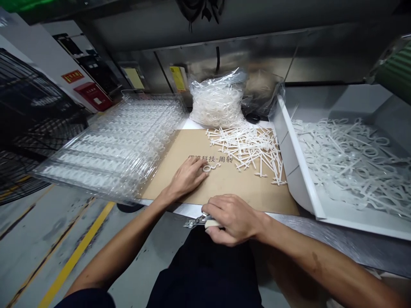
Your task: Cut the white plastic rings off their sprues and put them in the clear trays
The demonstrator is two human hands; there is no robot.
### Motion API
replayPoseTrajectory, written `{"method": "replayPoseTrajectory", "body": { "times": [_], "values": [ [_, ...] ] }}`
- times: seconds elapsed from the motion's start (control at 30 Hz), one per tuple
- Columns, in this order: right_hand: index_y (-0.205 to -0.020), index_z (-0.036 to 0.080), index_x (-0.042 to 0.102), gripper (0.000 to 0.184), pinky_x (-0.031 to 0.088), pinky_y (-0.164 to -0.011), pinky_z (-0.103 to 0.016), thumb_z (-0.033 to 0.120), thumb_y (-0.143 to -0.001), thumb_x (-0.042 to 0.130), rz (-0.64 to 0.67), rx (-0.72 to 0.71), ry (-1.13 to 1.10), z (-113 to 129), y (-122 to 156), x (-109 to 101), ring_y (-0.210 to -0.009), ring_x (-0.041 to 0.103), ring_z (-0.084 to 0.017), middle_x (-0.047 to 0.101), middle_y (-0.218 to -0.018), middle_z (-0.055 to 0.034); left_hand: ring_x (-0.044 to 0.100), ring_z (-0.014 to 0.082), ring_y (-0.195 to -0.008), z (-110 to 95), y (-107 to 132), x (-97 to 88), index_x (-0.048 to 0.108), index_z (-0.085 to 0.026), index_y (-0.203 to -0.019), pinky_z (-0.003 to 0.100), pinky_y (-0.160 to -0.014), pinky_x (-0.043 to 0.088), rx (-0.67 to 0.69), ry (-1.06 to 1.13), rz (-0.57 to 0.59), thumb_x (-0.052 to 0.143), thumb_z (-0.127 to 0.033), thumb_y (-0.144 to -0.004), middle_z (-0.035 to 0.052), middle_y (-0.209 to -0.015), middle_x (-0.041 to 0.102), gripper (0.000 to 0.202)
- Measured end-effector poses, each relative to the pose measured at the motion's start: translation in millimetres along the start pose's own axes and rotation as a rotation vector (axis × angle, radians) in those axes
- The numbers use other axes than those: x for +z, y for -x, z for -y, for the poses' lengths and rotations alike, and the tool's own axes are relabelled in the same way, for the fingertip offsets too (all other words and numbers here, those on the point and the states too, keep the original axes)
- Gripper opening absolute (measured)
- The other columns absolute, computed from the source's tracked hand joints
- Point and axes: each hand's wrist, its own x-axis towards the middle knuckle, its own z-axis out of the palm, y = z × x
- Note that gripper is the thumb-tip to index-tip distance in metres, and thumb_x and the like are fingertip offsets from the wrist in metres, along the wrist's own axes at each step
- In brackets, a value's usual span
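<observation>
My left hand (190, 176) rests on the cardboard, its thumb and forefinger closed at the ring end of a small white plastic hook (212, 167). The hook end points away to the right. Closer to my body, my right hand (231, 218) is wrapped around a pair of nippers (198, 220). Their metal jaws point left and a pale handle shows under my fingers. Beyond my hands lies a loose heap of white plastic sticks (248, 143), some with small crosspieces. All of these sticks lie on the brown cardboard sheet (218, 188), which has printed characters.
Clear trays (118, 145) with rows of white parts are stacked at left. A tied plastic bag (218, 102) of white rings stands at the back. A large white bin (300, 167) at right holds many white looped pieces. A wire fan guard (22, 128) is far left.
</observation>
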Motion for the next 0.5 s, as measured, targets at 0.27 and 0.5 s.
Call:
{"method": "replayPoseTrajectory", "body": {
  "times": [0.27, 0.5],
  "values": [
    [-0.107, 0.016, 0.06, 0.021, 0.048, -0.072, -0.033, 0.025, -0.103, 0.042, -0.108, 0.321, -0.199, -0.8, -2.5, -33.7, -0.078, 0.062, -0.02, 0.067, -0.089, -0.0075, 0.063, 0.0132, -0.08, -13.8, 21.4, 4.0, 0.067, -0.018, -0.117, 0.027, -0.075, 0.053, -0.139, 0.298, -0.262, 0.067, -0.023, -0.094, 0.0043, -0.1, 0.069, 0.024],
    [-0.082, 0.02, 0.056, 0.033, 0.039, -0.066, -0.031, 0.032, -0.108, 0.041, -0.02, 0.731, -0.454, -4.7, -5.5, -53.5, -0.069, 0.057, -0.016, 0.062, -0.076, 0.0007, 0.065, 0.0151, -0.087, -36.3, 40.1, 20.7, 0.072, -0.019, -0.112, 0.027, -0.075, 0.054, -0.203, 0.718, -0.522, 0.076, -0.023, -0.09, 0.0063, -0.101, 0.067, 0.024]
  ]
}}
